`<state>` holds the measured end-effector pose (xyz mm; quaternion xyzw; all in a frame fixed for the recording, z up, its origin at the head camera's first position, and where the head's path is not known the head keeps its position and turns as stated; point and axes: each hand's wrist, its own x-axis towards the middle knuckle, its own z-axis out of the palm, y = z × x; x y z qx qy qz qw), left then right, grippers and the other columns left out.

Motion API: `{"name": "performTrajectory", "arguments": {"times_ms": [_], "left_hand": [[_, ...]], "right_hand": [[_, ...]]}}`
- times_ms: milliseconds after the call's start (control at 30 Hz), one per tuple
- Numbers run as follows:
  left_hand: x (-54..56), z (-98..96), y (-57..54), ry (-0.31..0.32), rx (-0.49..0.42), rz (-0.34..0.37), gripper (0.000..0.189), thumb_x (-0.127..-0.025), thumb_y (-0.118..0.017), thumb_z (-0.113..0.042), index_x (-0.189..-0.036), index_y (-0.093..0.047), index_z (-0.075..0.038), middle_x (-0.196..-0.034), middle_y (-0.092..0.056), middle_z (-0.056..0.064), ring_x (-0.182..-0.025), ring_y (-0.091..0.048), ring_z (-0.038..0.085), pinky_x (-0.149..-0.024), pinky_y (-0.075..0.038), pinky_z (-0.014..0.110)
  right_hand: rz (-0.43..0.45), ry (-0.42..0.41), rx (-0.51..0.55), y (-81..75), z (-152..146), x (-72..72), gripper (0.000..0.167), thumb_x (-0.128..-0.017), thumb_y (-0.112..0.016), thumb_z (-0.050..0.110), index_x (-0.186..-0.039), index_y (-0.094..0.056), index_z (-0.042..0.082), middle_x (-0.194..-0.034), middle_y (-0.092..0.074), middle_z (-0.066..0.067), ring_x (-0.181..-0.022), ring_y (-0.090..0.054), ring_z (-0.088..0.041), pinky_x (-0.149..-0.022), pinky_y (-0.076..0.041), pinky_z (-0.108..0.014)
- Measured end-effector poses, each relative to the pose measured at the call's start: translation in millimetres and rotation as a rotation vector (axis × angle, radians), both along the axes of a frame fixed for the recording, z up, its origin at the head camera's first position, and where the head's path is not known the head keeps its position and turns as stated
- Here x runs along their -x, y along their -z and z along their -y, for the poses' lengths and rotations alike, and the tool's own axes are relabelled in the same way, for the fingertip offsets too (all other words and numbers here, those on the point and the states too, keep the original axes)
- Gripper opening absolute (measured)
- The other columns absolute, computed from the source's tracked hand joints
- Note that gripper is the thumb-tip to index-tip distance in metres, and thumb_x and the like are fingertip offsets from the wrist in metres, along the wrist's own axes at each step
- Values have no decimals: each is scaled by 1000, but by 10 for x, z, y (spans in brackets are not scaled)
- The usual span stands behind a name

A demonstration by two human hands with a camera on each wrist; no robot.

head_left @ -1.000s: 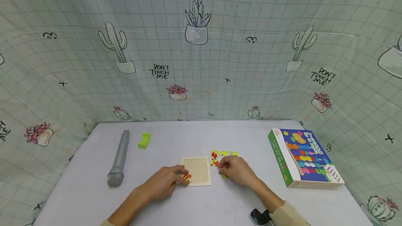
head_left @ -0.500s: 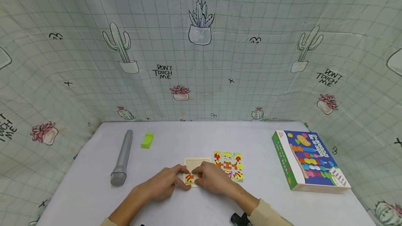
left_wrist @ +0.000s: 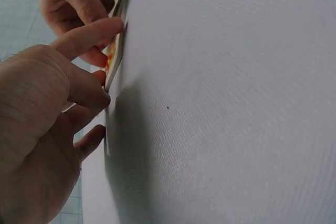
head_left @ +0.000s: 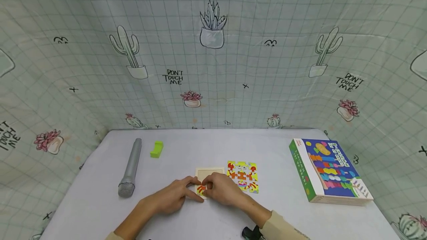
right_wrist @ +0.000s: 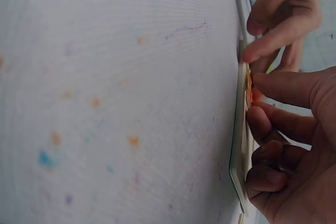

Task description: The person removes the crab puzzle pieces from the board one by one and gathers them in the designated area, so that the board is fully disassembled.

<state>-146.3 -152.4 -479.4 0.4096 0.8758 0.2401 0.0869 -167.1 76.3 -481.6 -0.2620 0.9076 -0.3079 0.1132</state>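
A square wooden puzzle tray [head_left: 218, 169] lies on the table in front of me. In its near left corner is a red and yellow puzzle piece [head_left: 201, 189]. My right hand [head_left: 224, 190] pinches this piece between thumb and index finger; orange shows between the fingertips [right_wrist: 258, 81] in the right wrist view. My left hand [head_left: 171, 196] rests at the tray's left edge, thumb and index finger spread and touching the frame near the corner. Just right of the tray, several matching puzzle pieces [head_left: 241, 175] lie in a square group, partly hidden by my right hand.
A grey microphone [head_left: 131, 169] and a lime green block [head_left: 156, 149] lie to the left. At the right is a colourful game box [head_left: 330, 169]. A black object [head_left: 251, 233] shows by my right sleeve at the near edge. Printed cloth hangs behind the table.
My right hand has moved left from the group of pieces to the tray's near left corner. In the last half second it has shifted only slightly. My left hand stays at the tray's left edge.
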Motion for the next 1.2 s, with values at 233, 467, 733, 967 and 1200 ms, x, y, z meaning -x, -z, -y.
{"name": "performTrajectory", "arguments": {"times_ms": [233,467,733,967,1200], "left_hand": [[-10,-10,33,-1,6,-6,68,-87,-48,17,-123,-74,-35,-142,-51,2,-126,-55,26,-104,-45,46],[11,-34,33,-5,-6,-17,60,-90,-52,12,-121,-75,-33,-138,-52,1,-119,-57,22,-100,-48,40],[31,-112,12,-74,-13,-63,34,-94,-60,-1,-109,-78,-26,-130,-64,4,-121,-61,24,-99,-50,44],[20,-191,42,-190,-5,-174,8,-90,-75,-18,-94,-77,-25,-110,-68,-8,-106,-67,16,-82,-55,42],[12,-195,85,-239,-24,-138,11,-87,-79,-21,-98,-77,-22,-114,-66,-6,-106,-66,17,-87,-54,42]], "right_hand": [[51,47,52,23,-9,-6,16,-87,-77,18,-102,-72,11,-78,-56,9,-66,-50,-5,-60,-43,-23],[53,60,149,42,-37,26,8,-89,-72,13,-95,-67,17,-78,-62,11,-67,-56,-3,-63,-47,-23],[51,98,195,-32,-240,74,19,-90,-68,9,-108,-73,13,-77,-67,9,-65,-58,-5,-59,-44,-24],[29,224,141,-100,-579,110,12,-88,-71,11,-99,-74,17,-75,-66,8,-63,-56,-8,-56,-42,-26],[12,261,38,-78,-766,85,12,-83,-73,9,-92,-73,17,-72,-61,9,-61,-53,-7,-55,-40,-25]]}}
